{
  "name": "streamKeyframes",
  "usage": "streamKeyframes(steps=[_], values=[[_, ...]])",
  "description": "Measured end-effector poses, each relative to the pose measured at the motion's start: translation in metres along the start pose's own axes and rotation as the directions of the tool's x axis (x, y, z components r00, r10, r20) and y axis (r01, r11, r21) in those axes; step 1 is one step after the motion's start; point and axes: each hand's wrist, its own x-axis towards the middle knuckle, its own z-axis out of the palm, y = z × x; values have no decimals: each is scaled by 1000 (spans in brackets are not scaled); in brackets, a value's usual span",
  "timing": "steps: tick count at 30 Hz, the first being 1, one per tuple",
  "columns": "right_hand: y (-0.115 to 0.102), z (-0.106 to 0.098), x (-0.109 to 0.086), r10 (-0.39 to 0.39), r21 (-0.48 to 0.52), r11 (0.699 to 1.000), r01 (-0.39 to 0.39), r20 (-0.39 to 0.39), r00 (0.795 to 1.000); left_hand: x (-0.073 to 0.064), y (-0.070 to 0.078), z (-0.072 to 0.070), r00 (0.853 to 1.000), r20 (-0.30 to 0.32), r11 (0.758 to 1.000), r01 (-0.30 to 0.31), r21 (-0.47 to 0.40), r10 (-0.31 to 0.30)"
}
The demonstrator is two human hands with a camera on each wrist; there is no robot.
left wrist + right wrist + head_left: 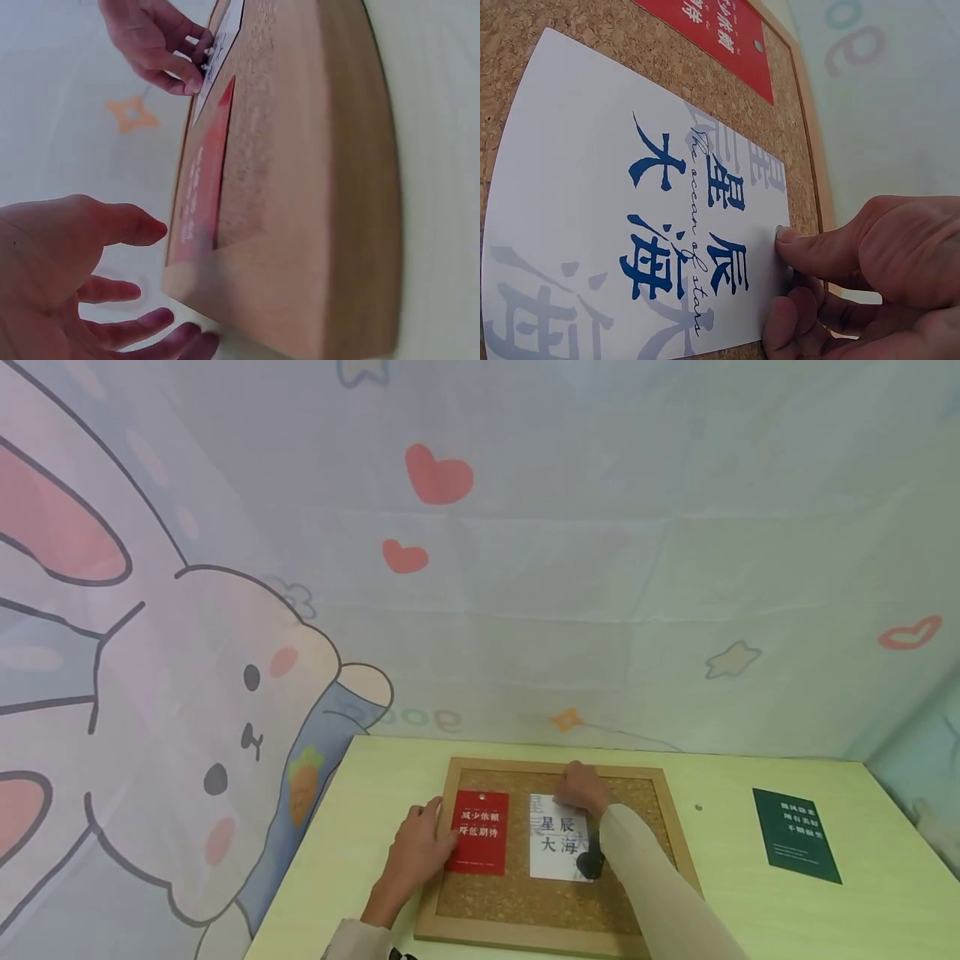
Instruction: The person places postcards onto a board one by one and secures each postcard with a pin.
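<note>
A wood-framed cork board [555, 766] lies flat on a pale yellow-green table [750, 910]. A red card [477, 831] with white characters sits on its left part, and a white card [551, 860] with blue characters lies beside it. My left hand [416, 852] rests open against the board's left frame [345, 225], fingers spread next to the red card [202, 187]. My right hand [581, 789] is at the white card's far edge. Its thumb [810, 251] presses on that card [577, 225] with the other fingers curled beneath, pinching the edge. Whether a pin is under the thumb is hidden.
A dark green card [797, 835] lies on the table right of the board, with a small round speck [698, 807] between them. A cloth backdrop printed with a rabbit [225, 710] and hearts hangs just behind the table and along its left side.
</note>
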Motion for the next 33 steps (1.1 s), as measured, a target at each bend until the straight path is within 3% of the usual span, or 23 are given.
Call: streamKeyframes(steps=[6, 16, 22, 28, 33], values=[[2, -1, -4, -32, 27, 999, 32, -13, 999, 0, -9, 1, 998, 56, 994, 42, -105, -36], [15, 0, -6, -70, 102, 992, 75, -55, 996, 3, -12, -1, 995, 90, 994, 53, -99, -44], [28, 0, -7, -98, 146, 984, 102, -40, 994, 1, -9, -3, 991, 108, 990, 92, -102, -81], [44, -14, -16, -175, 118, 977, 179, -46, 984, 2, -9, -3, 989, 121, 989, 100, -105, -87], [62, -38, -34, -223, 103, 968, 230, -74, 972, 4, -11, -2, 988, 122, 988, 108, -109, -95]])
